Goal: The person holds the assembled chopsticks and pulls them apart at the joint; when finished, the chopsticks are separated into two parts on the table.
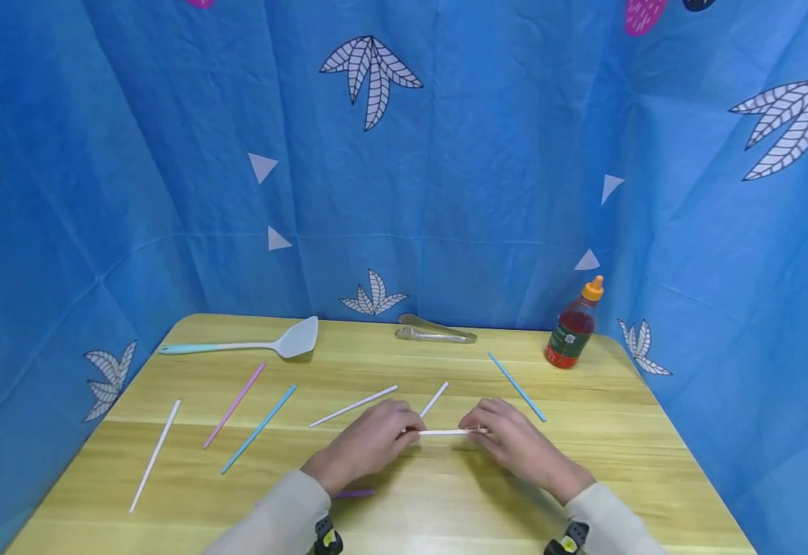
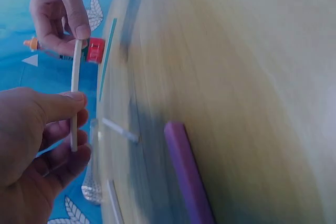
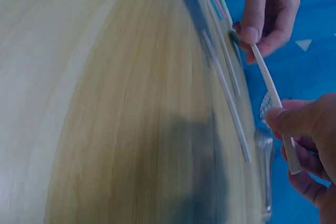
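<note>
A slim white stick [image 1: 444, 432] is held level just above the table by both hands. My left hand [image 1: 379, 437] pinches its left part between thumb and fingers. The right end is pinched by my right hand [image 1: 515, 441] in the same way. In the left wrist view the white stick [image 2: 75, 72] stretches between the two thumbs; in the right wrist view the stick [image 3: 268, 77] looks slightly bent. Just beyond the hands lies a short-looking white stick [image 1: 435, 399], and another white stick [image 1: 353, 406] rests to its left. A purple stick [image 1: 355, 493] is partly hidden under my left forearm.
Blue [image 1: 258, 429], pink [image 1: 234, 405] and white sticks [image 1: 155, 456] lie to the left, with a blue stick [image 1: 517, 387] at right. Along the back are a spatula [image 1: 297, 339], metal tongs [image 1: 439, 333] and a red sauce bottle [image 1: 570, 330]. A blue curtain [image 1: 404, 177] hangs behind.
</note>
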Action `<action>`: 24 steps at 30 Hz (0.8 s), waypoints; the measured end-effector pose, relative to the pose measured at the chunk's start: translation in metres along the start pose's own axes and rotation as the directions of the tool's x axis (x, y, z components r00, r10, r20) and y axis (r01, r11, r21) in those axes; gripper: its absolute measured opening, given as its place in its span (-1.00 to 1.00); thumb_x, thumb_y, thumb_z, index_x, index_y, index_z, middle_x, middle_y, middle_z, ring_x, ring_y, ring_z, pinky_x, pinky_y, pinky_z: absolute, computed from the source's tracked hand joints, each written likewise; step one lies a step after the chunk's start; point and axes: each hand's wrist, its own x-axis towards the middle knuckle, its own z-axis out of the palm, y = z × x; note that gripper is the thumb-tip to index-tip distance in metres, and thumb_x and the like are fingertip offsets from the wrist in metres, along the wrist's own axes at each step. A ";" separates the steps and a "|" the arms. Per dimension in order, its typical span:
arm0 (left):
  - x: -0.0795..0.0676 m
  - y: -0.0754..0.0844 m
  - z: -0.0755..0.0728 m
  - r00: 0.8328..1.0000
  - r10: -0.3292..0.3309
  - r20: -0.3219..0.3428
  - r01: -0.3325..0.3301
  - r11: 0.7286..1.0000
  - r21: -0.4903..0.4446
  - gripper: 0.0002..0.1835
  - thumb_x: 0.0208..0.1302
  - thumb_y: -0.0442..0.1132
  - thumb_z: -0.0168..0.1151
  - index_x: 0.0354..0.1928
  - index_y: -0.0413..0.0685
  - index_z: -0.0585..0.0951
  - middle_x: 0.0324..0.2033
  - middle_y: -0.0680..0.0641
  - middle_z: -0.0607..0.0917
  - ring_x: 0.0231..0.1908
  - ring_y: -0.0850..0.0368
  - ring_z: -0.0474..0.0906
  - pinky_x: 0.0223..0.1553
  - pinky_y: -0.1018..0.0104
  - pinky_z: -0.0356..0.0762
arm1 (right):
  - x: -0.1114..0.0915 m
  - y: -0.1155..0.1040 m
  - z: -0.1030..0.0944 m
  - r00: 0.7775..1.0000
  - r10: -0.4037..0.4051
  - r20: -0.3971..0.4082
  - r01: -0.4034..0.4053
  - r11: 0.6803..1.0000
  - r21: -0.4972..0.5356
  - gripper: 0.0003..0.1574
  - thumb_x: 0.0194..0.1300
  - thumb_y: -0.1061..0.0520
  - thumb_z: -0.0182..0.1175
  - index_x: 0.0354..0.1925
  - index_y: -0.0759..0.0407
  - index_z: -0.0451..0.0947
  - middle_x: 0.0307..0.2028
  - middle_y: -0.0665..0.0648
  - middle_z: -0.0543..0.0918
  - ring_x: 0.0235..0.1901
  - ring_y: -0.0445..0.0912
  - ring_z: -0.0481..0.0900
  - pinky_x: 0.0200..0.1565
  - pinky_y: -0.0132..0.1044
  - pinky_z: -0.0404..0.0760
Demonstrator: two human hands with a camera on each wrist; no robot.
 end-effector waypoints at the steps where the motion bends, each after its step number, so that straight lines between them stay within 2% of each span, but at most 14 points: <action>1: -0.001 -0.001 -0.001 1.000 0.017 -0.014 -0.017 1.000 0.021 -0.84 0.60 -0.23 0.31 0.03 0.00 0.83 -0.12 0.11 0.78 -0.09 0.28 0.65 0.04 0.35 0.73 | 0.001 -0.002 0.001 1.000 0.006 -0.003 -0.006 1.000 -0.004 -0.79 0.37 0.26 0.49 -0.09 0.01 0.76 -0.18 -0.14 0.73 -0.12 -0.22 0.64 -0.07 -0.24 0.76; 6: -0.007 -0.008 -0.007 0.991 0.102 -0.082 -0.092 0.989 0.112 -0.87 0.57 -0.24 0.35 -0.02 0.00 0.84 -0.15 0.08 0.79 -0.13 0.25 0.66 0.05 0.30 0.73 | 0.005 -0.012 0.005 1.000 0.006 -0.029 -0.007 1.000 -0.019 -0.88 0.38 0.20 0.50 -0.15 0.00 0.78 -0.24 -0.14 0.70 -0.17 -0.24 0.66 -0.11 -0.27 0.77; 10: -0.013 -0.014 -0.008 0.987 0.135 -0.091 -0.122 0.983 0.138 -0.87 0.57 -0.21 0.35 -0.02 0.02 0.83 -0.14 0.09 0.77 -0.12 0.26 0.66 0.06 0.33 0.73 | 0.007 -0.018 0.008 0.999 -0.005 -0.043 0.005 1.000 -0.001 -0.90 0.40 0.21 0.49 -0.17 0.03 0.77 -0.25 -0.14 0.68 -0.19 -0.26 0.65 -0.14 -0.30 0.76; 15: -0.023 -0.020 -0.010 0.981 0.169 -0.098 -0.154 0.978 0.143 -0.89 0.54 -0.23 0.38 -0.05 0.01 0.84 -0.19 0.12 0.75 -0.18 0.31 0.63 -0.03 0.41 0.72 | 0.009 -0.024 0.009 0.999 -0.031 -0.033 0.032 0.999 0.033 -0.89 0.39 0.23 0.48 -0.19 0.04 0.74 -0.25 -0.13 0.66 -0.19 -0.27 0.64 -0.13 -0.35 0.76; 20: -0.030 -0.022 -0.014 0.979 0.175 -0.103 -0.163 0.980 0.116 -0.90 0.54 -0.24 0.38 -0.06 0.01 0.84 -0.23 0.14 0.71 -0.25 0.37 0.53 -0.13 0.47 0.67 | 0.010 -0.028 0.007 0.996 -0.081 -0.036 0.082 0.996 0.032 -0.86 0.36 0.25 0.49 -0.22 0.05 0.71 -0.27 -0.12 0.62 -0.20 -0.28 0.61 -0.15 -0.39 0.74; 24: -0.032 -0.020 -0.021 0.965 0.225 -0.131 -0.206 0.968 0.143 -0.91 0.53 -0.25 0.39 -0.07 0.00 0.83 -0.24 0.13 0.70 -0.27 0.37 0.52 -0.15 0.48 0.66 | 0.012 -0.032 0.003 0.990 -0.126 -0.059 0.127 0.992 0.003 -0.82 0.34 0.26 0.51 -0.25 0.04 0.69 -0.29 -0.12 0.58 -0.23 -0.29 0.54 -0.20 -0.41 0.69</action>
